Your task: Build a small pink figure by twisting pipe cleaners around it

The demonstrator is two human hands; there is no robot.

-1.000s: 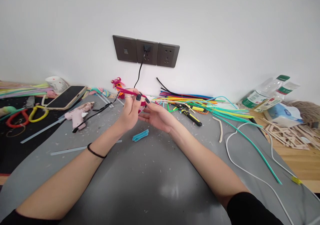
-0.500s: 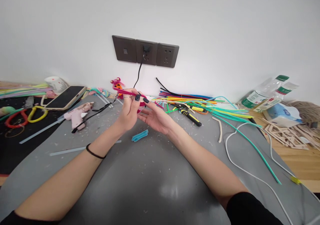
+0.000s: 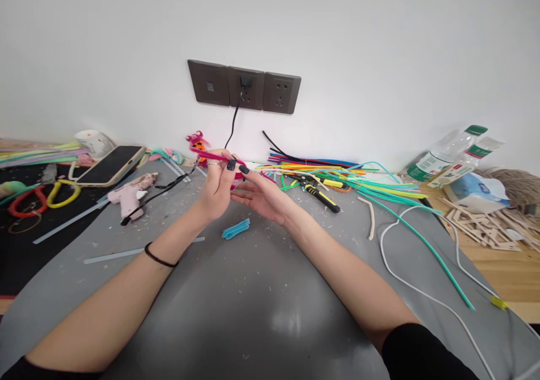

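Above the grey mat, both my hands meet around a magenta pipe cleaner (image 3: 204,153). My left hand (image 3: 216,188) is closed, its thumb pinching the fuzzy stem. My right hand (image 3: 266,195) grips the same piece between thumb and fingers, with the lower fingers stretched out below. A magenta end sticks out past each hand; the middle is mostly hidden behind the fingers. Under the hands lies a folded light-blue pipe cleaner bundle (image 3: 236,229). A small pink-and-orange pipe cleaner figure (image 3: 196,141) stands behind my left hand.
A pink glue gun (image 3: 129,195), a phone (image 3: 112,165) and scissors (image 3: 27,202) lie left. Behind on the right are coloured pipe cleaners (image 3: 388,188) and yellow-black pliers (image 3: 320,195). A white cable (image 3: 405,280), bottles (image 3: 439,155) and a tissue pack (image 3: 476,193) are at right.
My hands stay nearly in place on the magenta pipe cleaner, with my right thumb shifted very slightly. The surrounding things have not moved.
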